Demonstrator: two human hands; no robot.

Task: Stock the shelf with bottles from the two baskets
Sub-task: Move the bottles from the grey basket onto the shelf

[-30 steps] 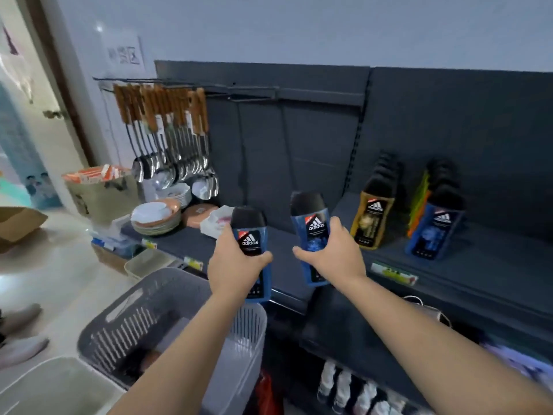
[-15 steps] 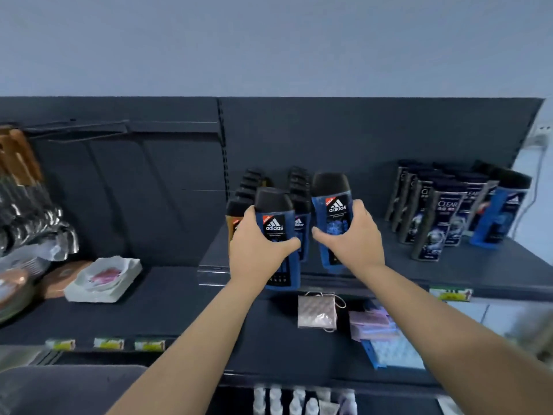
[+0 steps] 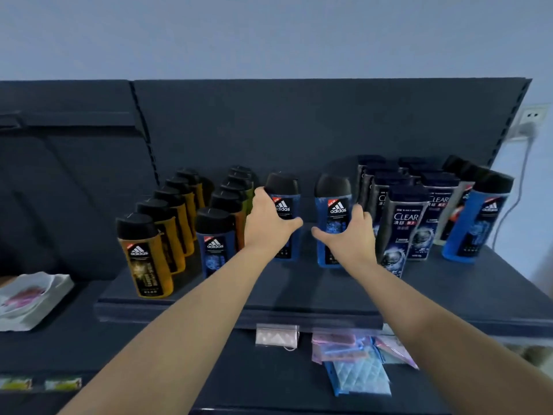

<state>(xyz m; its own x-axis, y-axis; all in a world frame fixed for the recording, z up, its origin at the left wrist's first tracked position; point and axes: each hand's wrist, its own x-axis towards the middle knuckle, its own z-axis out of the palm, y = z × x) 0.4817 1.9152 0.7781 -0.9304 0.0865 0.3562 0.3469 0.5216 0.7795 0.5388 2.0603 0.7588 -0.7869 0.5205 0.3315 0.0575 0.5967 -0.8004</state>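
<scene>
Two blue Adidas bottles with black caps stand upright in the middle of the dark shelf (image 3: 299, 298). My left hand (image 3: 269, 224) wraps around the left blue bottle (image 3: 285, 199). My right hand (image 3: 350, 235) grips the right blue bottle (image 3: 333, 205) from its right side. Both bottle bases look level with the shelf board. To the left run a row of amber Adidas bottles (image 3: 146, 253) and a row fronted by another blue bottle (image 3: 215, 241). The baskets are out of view.
Dark Clear shampoo bottles (image 3: 404, 223) stand just right of my right hand, with a tilted blue bottle (image 3: 475, 217) beyond them. Packaged cloths (image 3: 356, 366) lie on the lower shelf. A white dish stack (image 3: 27, 298) sits at lower left. A wall socket (image 3: 531, 118) is at far right.
My view has swung right and closer to the shelf. Both hands moved forward and apart, carrying the two blue bottles from in front of the shelf edge onto the shelf board.
</scene>
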